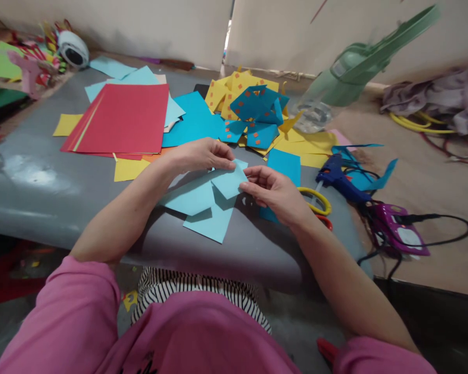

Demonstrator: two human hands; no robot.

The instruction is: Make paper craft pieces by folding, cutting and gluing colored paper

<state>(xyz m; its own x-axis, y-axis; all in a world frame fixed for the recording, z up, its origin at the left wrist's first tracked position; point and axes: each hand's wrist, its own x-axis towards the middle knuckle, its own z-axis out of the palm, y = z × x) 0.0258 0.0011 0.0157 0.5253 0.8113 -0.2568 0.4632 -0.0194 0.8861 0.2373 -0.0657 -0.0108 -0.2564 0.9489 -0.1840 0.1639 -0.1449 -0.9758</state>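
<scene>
A small light blue paper piece (231,181) is pinched between my two hands above the table. My left hand (207,154) grips its upper left edge with closed fingers. At its right edge, my right hand (271,187) holds it between thumb and fingers. Beneath it lie a longer light blue paper strip (193,196) and another light blue sheet (214,226), partly overlapping. Just behind my hands sit cut blue paper shapes with orange squares (257,104) and yellow ones with orange squares (218,96).
A stack of red paper (125,119) lies at the left. To the right are yellow-handled scissors (319,201), a blue glue gun (341,176) with cables and a purple power box (400,228). A green-topped bottle (347,72) leans behind. The table's front edge (226,265) is near my body.
</scene>
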